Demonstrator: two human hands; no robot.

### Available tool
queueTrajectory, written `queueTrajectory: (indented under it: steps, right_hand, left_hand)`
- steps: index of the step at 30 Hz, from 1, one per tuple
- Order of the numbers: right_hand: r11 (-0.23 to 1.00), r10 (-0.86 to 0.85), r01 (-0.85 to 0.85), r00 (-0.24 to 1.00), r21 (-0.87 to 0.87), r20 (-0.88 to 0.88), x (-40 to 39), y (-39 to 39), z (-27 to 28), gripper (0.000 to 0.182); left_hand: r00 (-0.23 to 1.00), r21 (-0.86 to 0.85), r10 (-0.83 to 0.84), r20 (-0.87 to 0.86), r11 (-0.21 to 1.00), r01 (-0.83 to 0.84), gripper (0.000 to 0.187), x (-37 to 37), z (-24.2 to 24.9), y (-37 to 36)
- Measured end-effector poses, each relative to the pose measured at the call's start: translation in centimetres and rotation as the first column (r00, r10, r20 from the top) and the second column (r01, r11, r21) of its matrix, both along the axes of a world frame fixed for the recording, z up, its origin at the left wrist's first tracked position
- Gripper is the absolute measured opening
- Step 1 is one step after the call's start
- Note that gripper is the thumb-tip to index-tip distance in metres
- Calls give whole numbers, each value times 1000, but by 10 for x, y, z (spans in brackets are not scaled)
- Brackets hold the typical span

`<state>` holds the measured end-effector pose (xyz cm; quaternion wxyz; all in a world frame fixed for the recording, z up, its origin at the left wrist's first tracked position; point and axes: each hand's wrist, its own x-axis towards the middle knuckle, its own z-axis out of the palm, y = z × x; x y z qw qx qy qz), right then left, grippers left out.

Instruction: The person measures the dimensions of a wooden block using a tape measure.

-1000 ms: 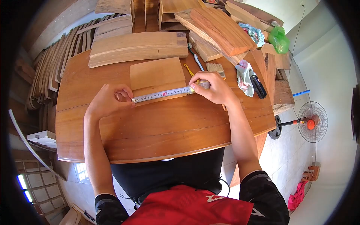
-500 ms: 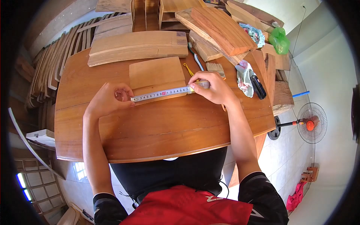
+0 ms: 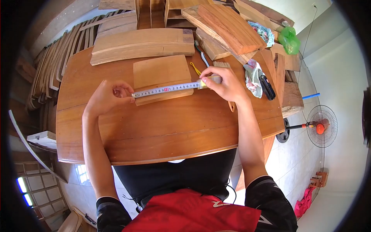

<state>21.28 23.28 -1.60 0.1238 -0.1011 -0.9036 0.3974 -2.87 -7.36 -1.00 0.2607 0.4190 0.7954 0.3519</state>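
Observation:
A tape measure [image 3: 166,89] is stretched across a small flat wooden board [image 3: 160,71] on the table. My left hand [image 3: 110,96] pinches the end of the blade just off the board's left edge, its fingers curled. Around the tape's case, past the board's right edge, my right hand [image 3: 222,83] is closed. The blade slants slightly upward to the right, with its numbers facing me. Part of the case is hidden by my right fingers. Beside that hand lies a paintbrush [image 3: 231,106], its middle covered by the hand.
Behind the board lies a thick curved wood piece [image 3: 141,47]. More planks [image 3: 232,29] are stacked at the back right, near a crumpled cloth [image 3: 253,75] and a black tool [image 3: 266,88]. A yellow-handled item [image 3: 195,69] lies behind my right hand. A fan [image 3: 320,125] stands right of the table [image 3: 170,131].
More blade has been drawn out. My left hand has shifted left and slightly up, my right hand slightly right and up, and the tape now lies farther up across the board.

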Motion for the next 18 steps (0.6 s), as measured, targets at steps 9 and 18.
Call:
queueTrajectory:
  steps: [9,18]
  right_hand:
    - [1000,4,-3,998,11,-67,-5,-2,-17,31]
    - [999,45,-45,998,-2,-37,-8,-7,-15,30]
  left_hand:
    - [1000,-18,22,-16,1000,-22,23,-1,-1,1]
    - [994,-28,-31,-105,999,28,21,-2,-4,0]
